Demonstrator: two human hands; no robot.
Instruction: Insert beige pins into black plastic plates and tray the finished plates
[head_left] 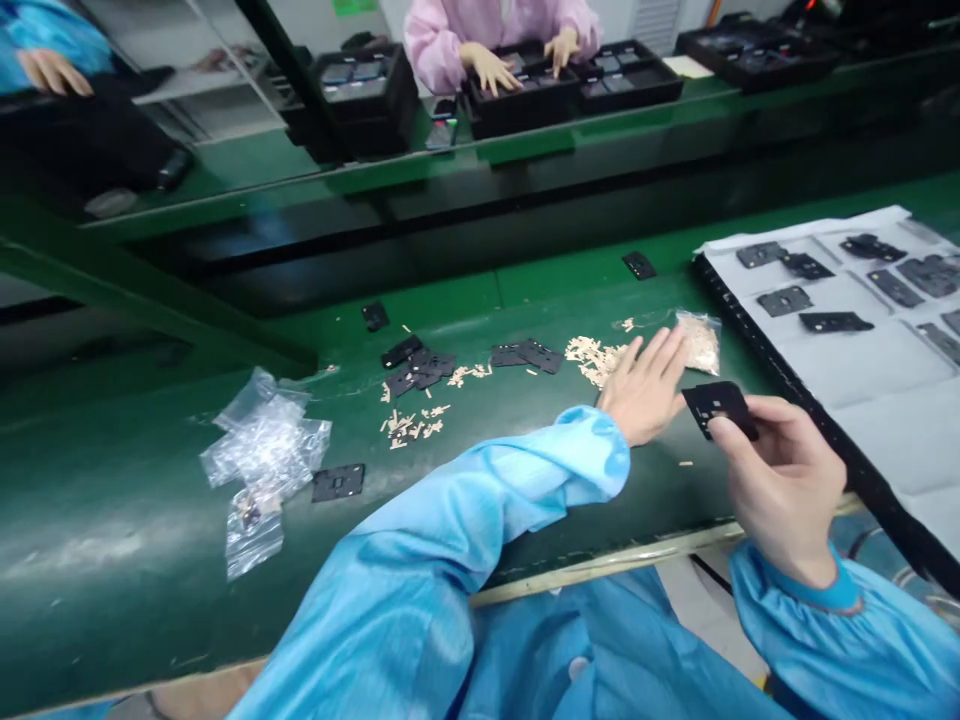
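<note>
My right hand [780,490] is closed on a small black flat plate [718,404], pinched between thumb and fingers above the green bench [150,540]. My left hand [646,388] lies open, its fingers stretched toward a heap of small tan pieces [595,357] and a little clear bag of them [701,340]. More black plates [418,366] lie scattered on the bench to the left, with further tan pieces [411,424] around them.
Empty clear bags [262,450] lie at the left beside one black plate [338,482]. A black tray with white sheets [862,360] holds several plates at the right. Across the line, a person in pink [487,40] works over black trays [525,95].
</note>
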